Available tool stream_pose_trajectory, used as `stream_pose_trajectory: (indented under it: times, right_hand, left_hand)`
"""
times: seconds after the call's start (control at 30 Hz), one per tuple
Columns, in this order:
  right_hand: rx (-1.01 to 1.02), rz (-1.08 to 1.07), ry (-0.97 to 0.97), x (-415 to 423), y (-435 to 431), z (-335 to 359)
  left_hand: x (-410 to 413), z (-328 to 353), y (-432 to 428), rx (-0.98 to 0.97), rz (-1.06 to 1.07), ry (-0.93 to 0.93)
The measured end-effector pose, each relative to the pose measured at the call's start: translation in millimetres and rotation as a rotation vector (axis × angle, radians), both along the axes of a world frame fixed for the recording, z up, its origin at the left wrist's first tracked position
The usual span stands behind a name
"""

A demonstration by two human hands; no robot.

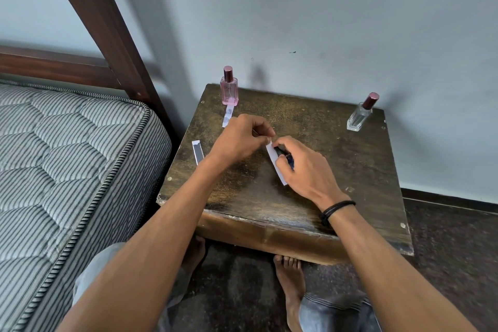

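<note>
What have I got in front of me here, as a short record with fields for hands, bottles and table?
left hand: pinches upper end of a white paper strip
right hand: grips a small dark object, over that strip
bottles: pink glass perfume bottle back left, clear glass perfume bottle back right, both upright and capped
loose strips: printed paper strip by the pink bottle, dark-faced paper strip near the left edge
surface: worn dark wooden table

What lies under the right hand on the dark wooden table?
Under the right hand lies a white paper strip, both ends showing, and its curled fingers grip a dark pen-like object. The strip's middle and most of the object are covered.
</note>
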State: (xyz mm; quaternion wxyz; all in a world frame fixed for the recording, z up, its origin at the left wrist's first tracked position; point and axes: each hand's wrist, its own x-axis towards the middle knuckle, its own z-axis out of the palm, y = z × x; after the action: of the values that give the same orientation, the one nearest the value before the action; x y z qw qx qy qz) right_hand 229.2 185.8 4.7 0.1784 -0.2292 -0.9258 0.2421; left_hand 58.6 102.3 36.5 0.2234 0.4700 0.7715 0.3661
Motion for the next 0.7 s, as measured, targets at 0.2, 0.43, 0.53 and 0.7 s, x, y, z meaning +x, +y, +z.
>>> stream_pose_trajectory:
  times: [0.2,0.43,0.53,0.7]
  right_hand:
    - [0.088,0.017,-0.001,0.1,-3.3,1.9]
    - [0.139,0.034,-0.024,-1.3,-3.3,0.5]
    - [0.148,0.034,-0.022,-1.5,-3.2,0.6]
    - [0.158,0.035,-0.021,-1.6,-3.1,0.9]
  left_hand:
    - [-0.2,2.3,-1.1,-0.009,0.059,-0.047]
    - [-0.5,3.1,-1.1,-0.021,0.093,-0.078]
    - [0.1,3.0,-0.9,-0.021,0.101,-0.085]
    - [0.3,2.9,-0.9,-0.032,0.106,-0.078]
